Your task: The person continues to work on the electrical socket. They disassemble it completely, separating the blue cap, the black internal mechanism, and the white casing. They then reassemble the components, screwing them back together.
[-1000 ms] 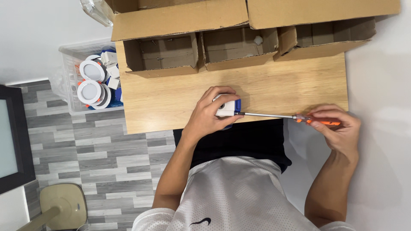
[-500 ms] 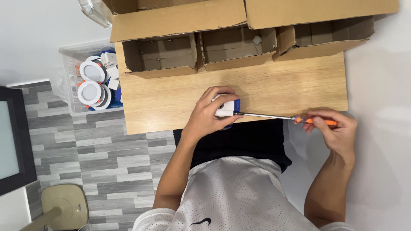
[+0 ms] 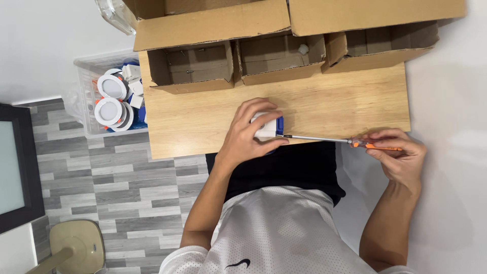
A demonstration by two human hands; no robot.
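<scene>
The left hand (image 3: 248, 133) is closed over a small white and blue part (image 3: 269, 127) at the near edge of the wooden table (image 3: 203, 122). The right hand (image 3: 401, 157) grips the orange handle of a screwdriver (image 3: 350, 141), whose tip meets the part's side; open cardboard boxes (image 3: 193, 66) stand behind

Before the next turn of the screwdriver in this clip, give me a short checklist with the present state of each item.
1. Left hand pins the small white and blue plastic part on the light wooden table: ok.
2. Right hand grips the orange-handled screwdriver: ok.
3. Long metal shaft reaches the part's right side: ok.
4. Tip seated in a screw: cannot tell, too small to see.
5. Part well inside the table: not ok, it sits near the front edge.
</scene>
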